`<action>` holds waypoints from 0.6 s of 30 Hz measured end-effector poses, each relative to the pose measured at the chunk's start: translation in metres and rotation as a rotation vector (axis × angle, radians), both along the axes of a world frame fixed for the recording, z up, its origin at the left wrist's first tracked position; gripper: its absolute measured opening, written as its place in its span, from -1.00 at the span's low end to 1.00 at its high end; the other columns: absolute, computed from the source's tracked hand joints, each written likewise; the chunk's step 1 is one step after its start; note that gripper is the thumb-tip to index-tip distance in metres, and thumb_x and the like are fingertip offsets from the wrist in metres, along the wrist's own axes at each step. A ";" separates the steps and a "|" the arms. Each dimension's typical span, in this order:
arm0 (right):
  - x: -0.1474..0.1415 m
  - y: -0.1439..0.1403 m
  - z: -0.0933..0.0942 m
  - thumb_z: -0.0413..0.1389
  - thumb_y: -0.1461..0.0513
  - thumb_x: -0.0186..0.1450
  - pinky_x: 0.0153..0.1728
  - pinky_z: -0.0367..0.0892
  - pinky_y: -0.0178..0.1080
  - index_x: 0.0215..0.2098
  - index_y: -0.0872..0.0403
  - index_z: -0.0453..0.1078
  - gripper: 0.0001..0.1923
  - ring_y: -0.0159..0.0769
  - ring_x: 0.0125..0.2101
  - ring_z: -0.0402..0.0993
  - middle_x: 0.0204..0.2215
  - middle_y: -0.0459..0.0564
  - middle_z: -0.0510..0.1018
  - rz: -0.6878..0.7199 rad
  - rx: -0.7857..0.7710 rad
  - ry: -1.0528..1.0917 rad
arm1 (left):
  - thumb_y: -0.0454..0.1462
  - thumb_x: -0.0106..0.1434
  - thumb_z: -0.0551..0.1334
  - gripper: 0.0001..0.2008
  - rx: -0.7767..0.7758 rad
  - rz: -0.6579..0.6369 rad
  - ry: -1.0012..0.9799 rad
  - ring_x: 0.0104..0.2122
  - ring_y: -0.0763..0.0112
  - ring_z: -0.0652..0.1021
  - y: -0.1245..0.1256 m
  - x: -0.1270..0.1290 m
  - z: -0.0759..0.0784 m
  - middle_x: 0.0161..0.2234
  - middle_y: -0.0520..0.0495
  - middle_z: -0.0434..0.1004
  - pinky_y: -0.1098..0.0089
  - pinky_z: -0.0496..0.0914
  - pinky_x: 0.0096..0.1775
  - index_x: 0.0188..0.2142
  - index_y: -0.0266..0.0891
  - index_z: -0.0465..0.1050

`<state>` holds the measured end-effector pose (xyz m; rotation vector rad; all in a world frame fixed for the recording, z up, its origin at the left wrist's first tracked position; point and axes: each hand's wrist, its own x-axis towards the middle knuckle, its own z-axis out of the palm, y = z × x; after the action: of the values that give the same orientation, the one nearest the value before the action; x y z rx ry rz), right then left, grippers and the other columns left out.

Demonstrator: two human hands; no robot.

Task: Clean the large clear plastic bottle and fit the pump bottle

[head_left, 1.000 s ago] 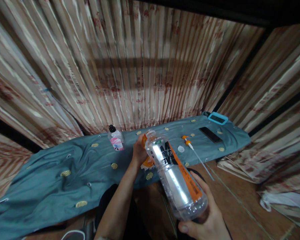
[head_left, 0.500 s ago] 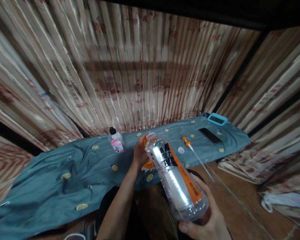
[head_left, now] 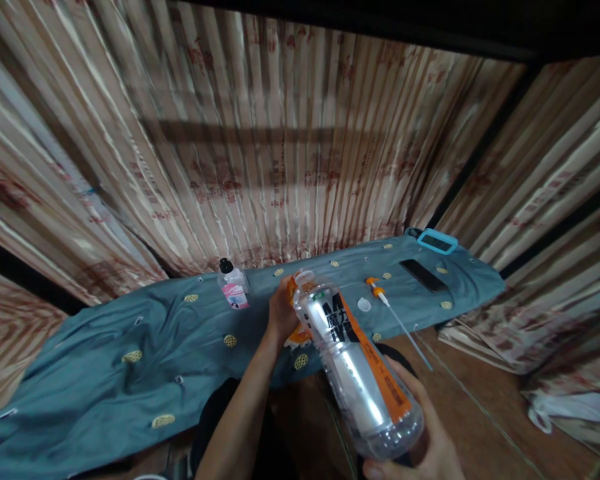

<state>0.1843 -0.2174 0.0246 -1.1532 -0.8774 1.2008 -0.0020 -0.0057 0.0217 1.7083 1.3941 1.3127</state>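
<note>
Little has changed: the right hand (head_left: 427,427) still grasps the tilted bottle (head_left: 355,367) near its base, the left hand (head_left: 281,312) an orange pouch (head_left: 300,335) beside its mouth. The work seems mid-step.

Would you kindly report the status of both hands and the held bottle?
Left hand at orange item, fingers hidden. Right hand holding large bottle, tilted, neck toward left hand. Orange-topped pump lying beyond, nothing between hands and bottle.

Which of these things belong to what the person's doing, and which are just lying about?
Seems part of the job:
- clear plastic bottle, tilted, in the right hand
- orange item, mostly hidden, at the left hand
- orange-and-white pump with tube, probably

Apparently just lying about:
- black smartphone
- blue-framed device
- black-capped bottle
</note>
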 end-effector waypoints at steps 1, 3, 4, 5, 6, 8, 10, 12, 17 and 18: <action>0.001 0.000 -0.001 0.58 0.19 -0.22 -0.05 0.53 -0.26 0.26 -0.04 0.24 0.13 0.05 0.07 0.59 0.14 0.15 0.58 -0.004 0.001 0.005 | -0.18 0.12 0.37 -0.62 0.007 0.001 -0.011 -0.08 0.07 0.66 0.000 0.000 -0.001 -0.08 -0.13 0.67 0.13 0.53 -0.01 -0.05 -0.19 0.47; 0.003 0.000 -0.004 0.57 0.16 -0.20 -0.02 0.51 -0.28 0.28 -0.07 0.23 0.12 0.02 0.10 0.57 0.15 0.12 0.57 -0.014 -0.006 0.013 | -0.19 0.12 0.37 -0.63 0.023 -0.005 -0.032 -0.05 0.08 0.65 0.000 0.000 -0.002 -0.05 -0.11 0.66 0.14 0.52 0.01 -0.06 -0.16 0.48; 0.003 -0.001 -0.006 0.57 0.15 -0.19 -0.01 0.50 -0.28 0.28 -0.08 0.22 0.12 0.01 0.11 0.56 0.16 0.12 0.56 -0.009 -0.010 0.011 | -0.19 0.13 0.37 -0.64 0.026 -0.009 -0.039 -0.05 0.09 0.65 0.000 0.000 -0.002 -0.05 -0.10 0.66 0.14 0.52 0.02 -0.06 -0.15 0.48; 0.003 -0.001 -0.006 0.57 0.14 -0.18 0.00 0.50 -0.28 0.28 -0.08 0.21 0.12 0.01 0.12 0.55 0.17 0.12 0.55 0.001 -0.013 0.007 | -0.20 0.13 0.37 -0.64 0.025 -0.010 -0.041 -0.06 0.09 0.65 -0.001 0.000 -0.002 -0.06 -0.09 0.66 0.14 0.52 0.02 -0.06 -0.15 0.48; 0.003 -0.001 -0.006 0.56 0.13 -0.18 0.00 0.50 -0.26 0.29 -0.07 0.20 0.13 0.02 0.12 0.55 0.18 0.13 0.55 0.009 -0.016 0.003 | -0.20 0.13 0.37 -0.64 0.023 -0.010 -0.042 -0.06 0.09 0.65 -0.001 0.000 -0.002 -0.06 -0.09 0.67 0.13 0.52 0.02 -0.06 -0.15 0.48; 0.002 -0.001 -0.004 0.57 0.10 -0.20 0.00 0.51 -0.24 0.29 -0.05 0.19 0.15 0.04 0.12 0.54 0.18 0.16 0.54 0.003 -0.019 -0.005 | -0.21 0.11 0.38 -0.62 0.013 -0.005 -0.041 -0.07 0.10 0.65 -0.002 -0.001 -0.002 -0.07 -0.09 0.67 0.14 0.53 0.01 -0.06 -0.15 0.47; -0.001 -0.001 0.001 0.58 0.09 -0.22 -0.02 0.52 -0.25 0.27 -0.02 0.23 0.14 0.05 0.11 0.55 0.17 0.18 0.55 -0.026 -0.009 -0.011 | -0.22 0.10 0.39 -0.61 0.006 -0.005 -0.043 -0.08 0.11 0.66 -0.002 -0.001 -0.001 -0.08 -0.08 0.67 0.15 0.53 0.01 -0.06 -0.14 0.47; -0.004 0.000 0.007 0.58 0.09 -0.23 -0.03 0.51 -0.29 0.24 0.00 0.27 0.12 0.02 0.09 0.57 0.15 0.16 0.57 -0.060 0.007 -0.013 | -0.22 0.11 0.39 -0.61 0.007 -0.015 -0.055 -0.07 0.13 0.65 -0.003 -0.001 -0.001 -0.07 -0.06 0.67 0.17 0.52 0.03 -0.05 -0.13 0.46; -0.007 0.000 0.012 0.59 0.13 -0.25 -0.03 0.51 -0.32 0.23 -0.02 0.31 0.09 -0.01 0.10 0.57 0.13 0.11 0.59 -0.080 0.011 -0.019 | -0.21 0.11 0.38 -0.59 0.019 -0.019 -0.094 -0.05 0.15 0.65 -0.003 0.000 -0.002 -0.06 -0.12 0.67 0.18 0.51 0.05 -0.03 -0.20 0.46; -0.006 0.000 0.011 0.58 0.13 -0.24 -0.02 0.51 -0.31 0.23 -0.02 0.31 0.09 0.00 0.11 0.56 0.14 0.11 0.59 -0.080 0.016 -0.020 | -0.21 0.11 0.38 -0.58 0.025 -0.017 -0.095 -0.05 0.14 0.65 -0.002 0.001 -0.003 -0.06 -0.14 0.67 0.17 0.51 0.05 -0.03 -0.23 0.46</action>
<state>0.1780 -0.2174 0.0355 -1.1786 -0.8467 1.1177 -0.0013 -0.0081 0.0191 1.6484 1.3118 1.3887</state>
